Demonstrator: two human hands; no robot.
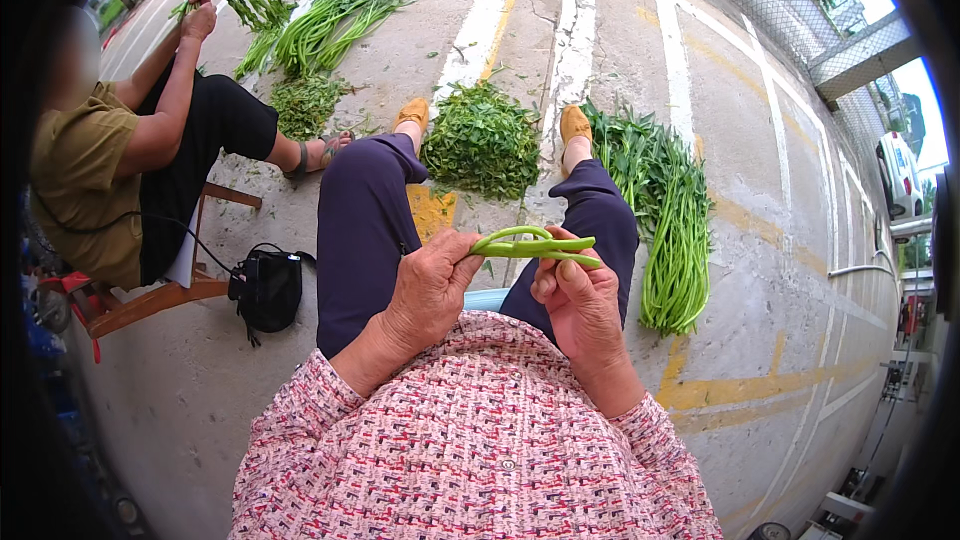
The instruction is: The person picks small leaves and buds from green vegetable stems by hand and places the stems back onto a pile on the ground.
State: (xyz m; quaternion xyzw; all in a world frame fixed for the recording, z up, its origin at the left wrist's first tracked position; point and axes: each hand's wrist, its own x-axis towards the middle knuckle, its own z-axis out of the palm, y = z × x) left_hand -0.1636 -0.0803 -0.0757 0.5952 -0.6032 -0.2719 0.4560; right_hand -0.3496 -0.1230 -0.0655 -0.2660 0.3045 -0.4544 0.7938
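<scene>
Just above my lap, a few thick green stems (522, 246) stretch between my two hands, one of them bent in a loop. My left hand (432, 285) pinches their left end between thumb and fingers. At the cut right ends, my right hand (580, 290) grips them with its thumb pressed on the stems. On the ground between my feet lies a heap of picked green leaves (483, 140). Right of my right foot, a long bundle of leafy green stems (672, 240) rests with its cut ends toward me.
A co-worker (110, 155) sits on a wooden chair (160, 305) at the left, holding greens (250, 0). Near that person lie another stem bundle (335, 25) and a leaf pile (305, 105). A black bag (268, 288) stands on the concrete. A white car (900, 175) is far right.
</scene>
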